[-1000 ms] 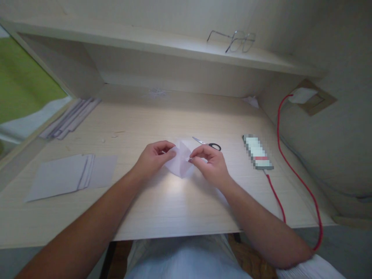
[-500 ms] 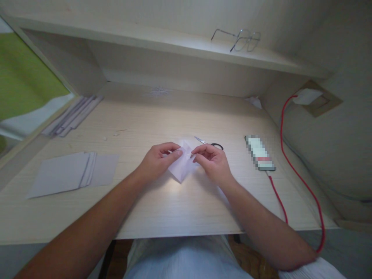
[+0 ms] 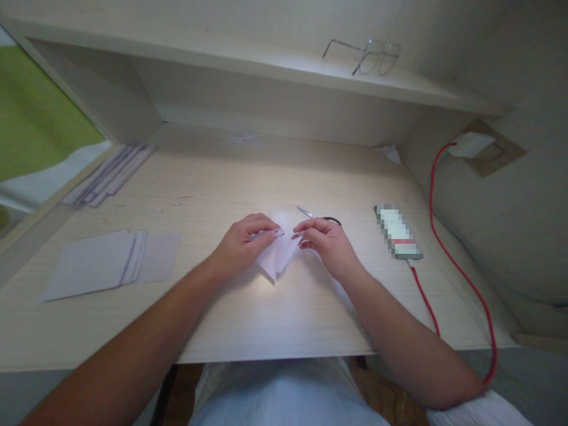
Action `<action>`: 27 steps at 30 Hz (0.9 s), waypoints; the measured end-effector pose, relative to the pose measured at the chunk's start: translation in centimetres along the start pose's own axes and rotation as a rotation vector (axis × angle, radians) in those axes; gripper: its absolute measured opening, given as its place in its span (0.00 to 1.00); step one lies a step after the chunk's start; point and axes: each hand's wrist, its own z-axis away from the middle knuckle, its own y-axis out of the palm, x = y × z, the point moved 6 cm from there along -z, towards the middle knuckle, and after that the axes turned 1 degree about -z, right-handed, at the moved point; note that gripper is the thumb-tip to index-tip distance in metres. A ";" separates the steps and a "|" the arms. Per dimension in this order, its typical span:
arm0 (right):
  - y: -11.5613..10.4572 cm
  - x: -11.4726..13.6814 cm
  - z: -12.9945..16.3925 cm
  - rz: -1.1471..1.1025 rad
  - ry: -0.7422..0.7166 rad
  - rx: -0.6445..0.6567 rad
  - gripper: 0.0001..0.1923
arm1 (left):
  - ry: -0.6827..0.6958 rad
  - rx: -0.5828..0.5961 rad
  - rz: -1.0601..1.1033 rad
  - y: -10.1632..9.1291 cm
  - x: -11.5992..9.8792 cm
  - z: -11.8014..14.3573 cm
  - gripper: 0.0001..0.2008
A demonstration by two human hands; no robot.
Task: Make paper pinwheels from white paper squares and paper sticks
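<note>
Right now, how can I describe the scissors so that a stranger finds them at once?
Start at the light wooden desk and go to the right hand at its middle. Just behind that hand lie the small scissors. Their black handle and thin metal blades set them apart from the pale folded paper beside them.

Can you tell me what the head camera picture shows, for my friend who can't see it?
Two bare hands, left hand and right hand, pinch a folded white paper on a pale wooden desk. Small scissors lie just behind it.

home study | wooden desk [image 3: 266,319] | shelf [image 3: 266,56] with glasses [image 3: 370,56]
</note>
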 end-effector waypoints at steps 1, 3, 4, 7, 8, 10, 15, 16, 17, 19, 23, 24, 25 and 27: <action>0.0 0.0 0.0 -0.007 0.003 0.001 0.07 | 0.004 -0.001 -0.006 0.0 -0.1 0.0 0.08; 0.0 0.2 0.1 0.002 -0.014 0.001 0.07 | 0.013 0.006 -0.013 0.1 -0.2 0.1 0.09; 0.0 0.4 0.1 0.015 -0.031 0.000 0.07 | 0.020 0.011 -0.017 0.1 -0.2 0.1 0.09; 0.1 1.0 0.3 0.049 -0.082 0.005 0.08 | 0.042 0.031 -0.030 0.2 -0.3 0.2 0.10; 0.1 1.1 0.4 0.054 -0.093 0.011 0.08 | 0.050 0.034 -0.031 0.2 -0.3 0.2 0.10; 0.3 1.2 0.4 0.058 -0.111 0.023 0.07 | 0.061 0.039 -0.026 0.3 -0.3 0.2 0.10; 0.5 1.3 0.5 0.068 -0.156 0.032 0.05 | 0.055 0.049 0.002 0.5 -0.5 0.2 0.10; 0.5 1.3 0.6 0.074 -0.163 0.033 0.05 | 0.053 0.048 0.005 0.5 -0.6 0.2 0.10; 0.5 1.4 0.6 0.080 -0.170 0.033 0.05 | 0.051 0.046 0.008 0.5 -0.6 0.2 0.10; 0.5 1.6 0.6 0.100 -0.182 0.035 0.05 | 0.040 0.045 0.014 0.4 -0.7 0.3 0.10; 0.5 2.1 0.8 0.178 -0.226 0.022 0.04 | 0.015 0.053 0.022 0.4 -0.7 0.4 0.10; 0.5 2.1 0.9 0.184 -0.236 0.023 0.04 | 0.010 0.052 0.023 0.4 -0.7 0.4 0.10; 0.5 2.1 0.9 0.183 -0.245 0.028 0.04 | 0.006 0.050 0.022 0.4 -0.7 0.4 0.10; 0.7 2.1 1.0 0.176 -0.255 0.043 0.04 | -0.001 0.038 0.017 0.3 -0.7 0.4 0.09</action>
